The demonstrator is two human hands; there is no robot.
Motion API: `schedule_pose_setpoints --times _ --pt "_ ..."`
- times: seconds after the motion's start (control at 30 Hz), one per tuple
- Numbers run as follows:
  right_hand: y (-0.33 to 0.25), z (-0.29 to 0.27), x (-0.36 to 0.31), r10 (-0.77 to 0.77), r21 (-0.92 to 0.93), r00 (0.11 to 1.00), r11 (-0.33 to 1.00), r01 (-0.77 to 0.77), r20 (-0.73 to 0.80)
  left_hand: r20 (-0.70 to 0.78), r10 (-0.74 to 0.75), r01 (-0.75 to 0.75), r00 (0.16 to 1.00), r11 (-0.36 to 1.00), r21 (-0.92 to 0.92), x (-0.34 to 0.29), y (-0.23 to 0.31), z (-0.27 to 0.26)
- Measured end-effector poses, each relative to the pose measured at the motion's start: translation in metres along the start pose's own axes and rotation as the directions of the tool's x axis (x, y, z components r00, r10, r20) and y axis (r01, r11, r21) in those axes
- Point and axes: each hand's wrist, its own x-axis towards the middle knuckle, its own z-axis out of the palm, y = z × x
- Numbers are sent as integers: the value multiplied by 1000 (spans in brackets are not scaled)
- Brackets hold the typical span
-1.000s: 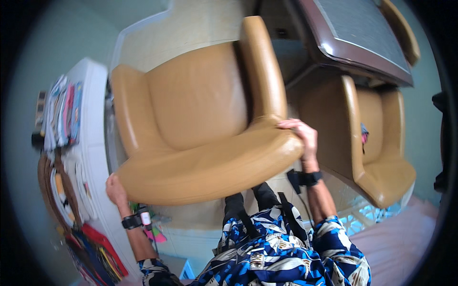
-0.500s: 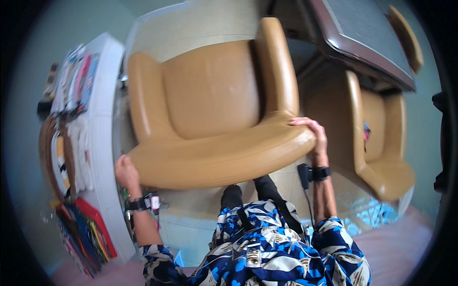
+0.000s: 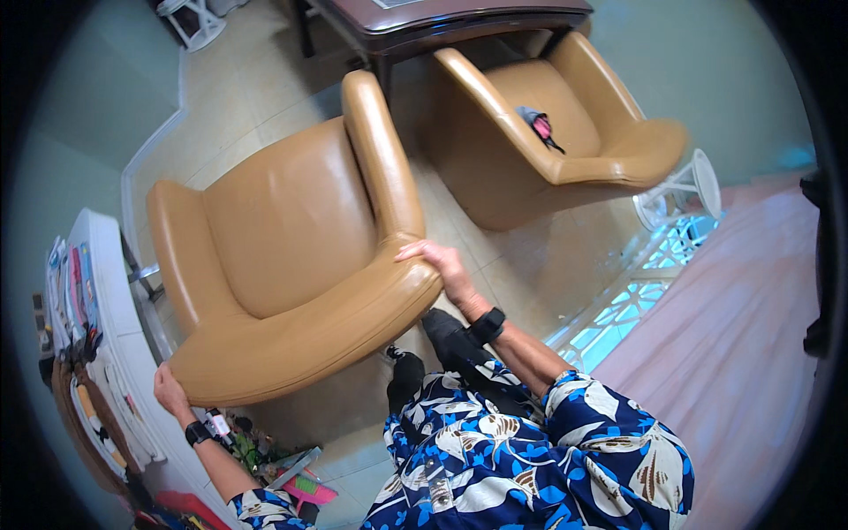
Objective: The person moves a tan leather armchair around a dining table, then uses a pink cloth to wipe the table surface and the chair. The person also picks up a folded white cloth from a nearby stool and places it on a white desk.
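Armchair: in the head view, the tan, smooth leather-look armchair with a curved back (image 3: 291, 230) faces away from me above the beige tiled floor (image 3: 552, 252), near that floor's white-trimmed left edge; its back, being nearest me, makes a natural handhold.
Right hand: my right hand (image 3: 452, 272) hooks over the back's right end, fingers gripping its top, probably for leverage.
Left hand: my left hand (image 3: 170, 390) curls around the opposite end, fingertips partly hidden; the wide spacing likely balances the load.
White cabinet: the long white cabinet (image 3: 119, 305) runs just beside that hand, perhaps why my elbow is tucked.
Second chair: the matching tan chair (image 3: 574, 115) faces the dark glossy table (image 3: 442, 22), presumably for sitting.
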Motion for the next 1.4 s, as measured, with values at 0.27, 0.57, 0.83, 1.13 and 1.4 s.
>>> schedule_pose_setpoints --times 0.27,0.57,0.83,1.13,1.4 --pt "5 5 -88 -113 -237 988 962 137 109 118 60 -48 991 993 -104 6 -40 -19" --pt "-2 -11 -83 -162 -197 960 958 208 228 230 183 -186 956 983 -11 33 5 -15" --pt "4 0 -80 -174 -198 976 960 199 134 309 139 -104 941 986 -127 47 36 3" --pt "-43 28 -104 -331 -427 939 866 261 -97 511 -28 275 859 868 -414 19 64 -2" --pt "-33 39 -80 -498 -530 794 803 271 -348 462 77 274 884 715 -643 15 74 8"
